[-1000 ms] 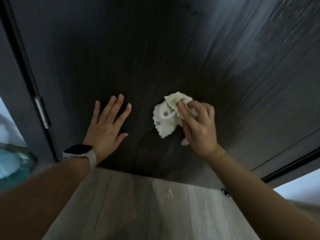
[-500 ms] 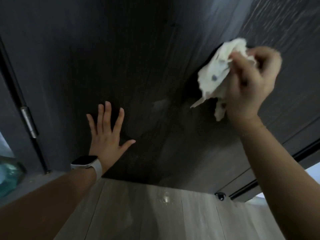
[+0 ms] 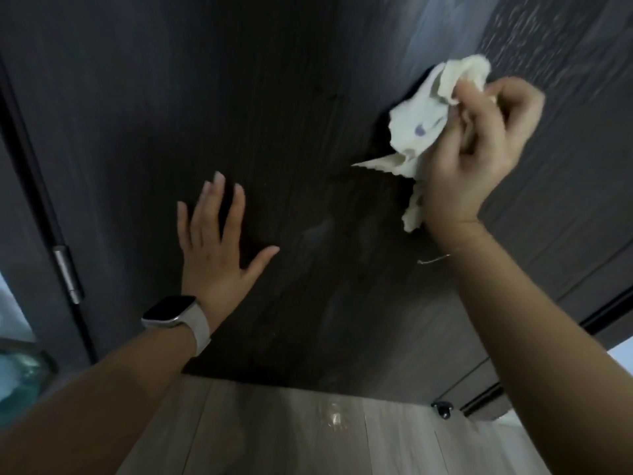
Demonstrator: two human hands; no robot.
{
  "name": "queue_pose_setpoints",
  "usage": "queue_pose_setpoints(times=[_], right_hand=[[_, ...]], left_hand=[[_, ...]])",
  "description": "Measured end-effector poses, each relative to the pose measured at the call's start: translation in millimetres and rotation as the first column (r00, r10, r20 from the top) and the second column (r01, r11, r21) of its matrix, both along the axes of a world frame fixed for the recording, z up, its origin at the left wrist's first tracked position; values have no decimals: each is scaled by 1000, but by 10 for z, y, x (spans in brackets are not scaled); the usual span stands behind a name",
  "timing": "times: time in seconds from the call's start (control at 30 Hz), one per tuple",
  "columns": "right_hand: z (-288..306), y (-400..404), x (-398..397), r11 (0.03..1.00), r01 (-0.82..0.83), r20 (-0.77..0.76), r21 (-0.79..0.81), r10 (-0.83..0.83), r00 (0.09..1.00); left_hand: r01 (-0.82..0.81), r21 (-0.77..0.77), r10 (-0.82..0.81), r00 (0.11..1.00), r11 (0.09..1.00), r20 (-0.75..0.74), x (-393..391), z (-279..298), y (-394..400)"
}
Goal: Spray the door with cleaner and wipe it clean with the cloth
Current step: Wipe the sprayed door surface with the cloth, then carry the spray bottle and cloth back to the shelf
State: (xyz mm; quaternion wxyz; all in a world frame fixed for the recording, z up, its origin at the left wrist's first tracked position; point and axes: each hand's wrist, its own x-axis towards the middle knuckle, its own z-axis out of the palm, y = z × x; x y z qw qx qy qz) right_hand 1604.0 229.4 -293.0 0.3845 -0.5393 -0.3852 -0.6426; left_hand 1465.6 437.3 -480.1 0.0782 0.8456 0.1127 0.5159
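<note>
1. Door (image 3: 308,97): dark wood-grain panel, fills most of the view, bottom edge meets the floor (image 3: 274,437).
2. Right hand (image 3: 479,145): fingers curled round a bunched cream cloth (image 3: 424,121), gripping it up against the door toward its upper right part.
3. Cloth: crumpled, a bluish dot on it; loose corners hang out to the left and below the hand; motion-blurred.
4. Left hand (image 3: 215,252): fingers straight and spread, thumb out to the right, palm toward the door's lower middle; cannot tell if the palm is fully flat on it.
5. Watch (image 3: 174,311): dark face, pale strap, on the left wrist.
6. Hinge (image 3: 66,274): metal, at the door's left edge.
7. Container: a greenish glass thing (image 3: 20,375) at the lower left edge of the view, cut off; contents blurry, cannot tell.
8. Small dark door stop (image 3: 443,407) on the floor near the door's bottom right corner.
9. Faint streaks on the door between the two hands.
</note>
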Motion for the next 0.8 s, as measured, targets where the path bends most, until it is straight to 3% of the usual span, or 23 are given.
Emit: queue_pose_setpoints(times=[0.07,0.13,0.17,0.23,0.3,0.4,0.53,0.6,0.63,0.7,0.8], right_hand=[[-221,265,-122,995,-100,-102,5,100,990],[-759,463,-288,965,-178,-264,-191,124,956],[-1067,513,-343,900,-208,-275,-382,104,956],[-1648,564,-428,660,-169,-139,-732,98,985],[-2079,609,-442,492,-96,-48,-865,110,993],[-2489,651,-513,316,-68,-47,-946,75,996],[-2772,797,-781,242,-159,-170,-957,-23,985],[-2800,999,-1046,310,-292,-309,-905,-4,951],[-2801,1129,-1192,360,-364,-379,-859,30,925],[-2796,1417,-1493,425,-547,-578,-721,67,813],[-2886,1762,-1847,426,-781,-862,-457,3,507]], left_hand=[[15,10,-15,1000,1000,-19,-53,27,42],[39,85,-32,996,996,-79,-172,-52,154],[44,117,-31,993,992,-112,-250,-92,231],[30,134,-12,991,990,-136,-453,-155,380],[6,98,7,991,995,-130,-712,-239,474],[-2,-20,-1,986,1000,-167,-1154,-495,517],[13,-242,-74,966,970,-246,-1622,-843,732],[-39,-405,-35,984,914,-172,-1892,-998,849],[-106,-487,62,992,867,-106,-2039,-1072,899],[-238,-651,302,953,721,-14,-2337,-1244,1018],[-316,-821,461,884,475,-73,-2602,-1472,1295]])
